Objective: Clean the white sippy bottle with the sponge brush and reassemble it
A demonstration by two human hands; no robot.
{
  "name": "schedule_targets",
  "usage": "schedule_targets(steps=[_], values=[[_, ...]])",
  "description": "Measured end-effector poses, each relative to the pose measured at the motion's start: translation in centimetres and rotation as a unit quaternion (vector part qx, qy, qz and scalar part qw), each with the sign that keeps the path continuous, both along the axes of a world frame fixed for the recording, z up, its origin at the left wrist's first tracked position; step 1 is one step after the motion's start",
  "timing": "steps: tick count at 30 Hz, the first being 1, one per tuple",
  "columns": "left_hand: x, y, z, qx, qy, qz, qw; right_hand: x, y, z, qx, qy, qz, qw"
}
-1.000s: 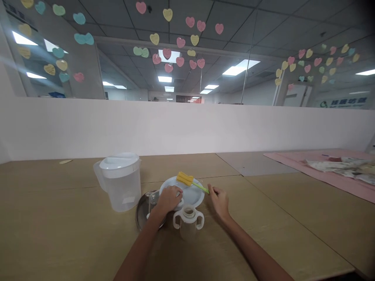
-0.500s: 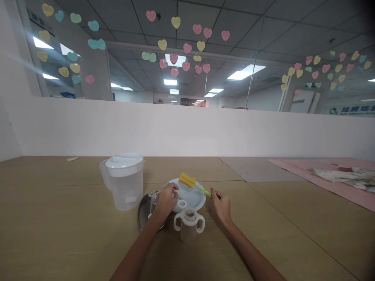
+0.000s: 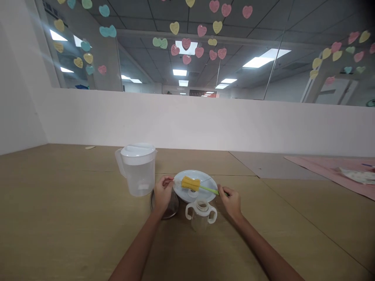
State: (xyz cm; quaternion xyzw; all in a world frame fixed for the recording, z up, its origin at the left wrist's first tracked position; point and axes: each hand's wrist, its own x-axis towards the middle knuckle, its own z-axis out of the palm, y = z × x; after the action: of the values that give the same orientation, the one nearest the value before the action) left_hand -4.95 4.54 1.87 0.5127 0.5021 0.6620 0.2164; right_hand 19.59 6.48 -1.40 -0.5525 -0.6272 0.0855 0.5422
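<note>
1. Right hand [image 3: 232,201]: grip closed on the green handle of the sponge brush [image 3: 190,183]; its yellow head lies over the white plate [image 3: 208,176], contact not determinable.
2. Left hand [image 3: 163,193]: grip pinched on a pale piece [image 3: 176,182] at the plate's left rim (too small to identify).
3. Progress, as judged: partway. The two-handled bottle [image 3: 201,210] stands upright and uncapped in front of the plate, the brush head outside it. A white ring [image 3: 191,192] lies in the plate, so the parts remain unassembled. Whether anything has been cleaned cannot be told.
4. Adjacent: a metal dish [image 3: 172,211] partly behind the left hand; a lidded pitcher [image 3: 137,171] farther left.
5. Surface: brown bench [image 3: 88,226] with visible seams, a grey panel [image 3: 260,166] and, far right, a pink cloth [image 3: 325,166].
6. Room: white wall [image 3: 175,121] beneath glass bearing heart-shaped notes [image 3: 186,43]; ceiling lights lit.
</note>
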Motion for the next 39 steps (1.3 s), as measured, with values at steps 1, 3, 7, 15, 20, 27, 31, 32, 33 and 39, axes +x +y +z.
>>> schedule_targets(steps=[1,3,7,15,20,27,31,32,33,39], values=[[-0.4,0.0,-0.1,-0.018,0.05,0.04,0.998,-0.1,-0.1,0.0,0.004,0.01,0.018,1.0],[-1.3,0.0,-0.3,-0.057,0.136,0.109,0.983,-0.2,-0.2,0.0,0.009,0.022,0.036,0.999],[-2.6,0.2,-0.8,-0.112,0.226,0.126,0.96,0.0,-0.1,0.0,0.009,-0.006,-0.013,1.0],[-1.8,0.4,-1.8,-0.184,0.436,0.025,0.881,2.3,1.6,-0.3,0.084,-0.172,-0.159,0.969],[-2.1,0.4,-1.5,-0.203,0.499,0.037,0.841,2.9,1.9,-0.3,0.143,-0.241,-0.178,0.943],[-2.6,0.1,-0.4,-0.201,0.521,0.104,0.823,3.0,2.0,-0.5,0.226,-0.302,-0.191,0.906],[-1.9,-0.3,-0.5,-0.202,0.533,0.118,0.814,2.7,1.8,-0.2,0.245,-0.322,-0.165,0.899],[-1.7,-0.4,-0.6,-0.2,0.537,0.114,0.811,2.7,1.7,-0.1,0.252,-0.327,-0.159,0.897],[-1.6,-0.4,-0.7,-0.199,0.542,0.109,0.809,2.6,1.5,0.1,0.258,-0.331,-0.151,0.895],[-1.5,-0.3,-1.0,-0.203,0.55,0.11,0.803,2.3,1.1,0.3,0.236,-0.317,-0.072,0.916]])
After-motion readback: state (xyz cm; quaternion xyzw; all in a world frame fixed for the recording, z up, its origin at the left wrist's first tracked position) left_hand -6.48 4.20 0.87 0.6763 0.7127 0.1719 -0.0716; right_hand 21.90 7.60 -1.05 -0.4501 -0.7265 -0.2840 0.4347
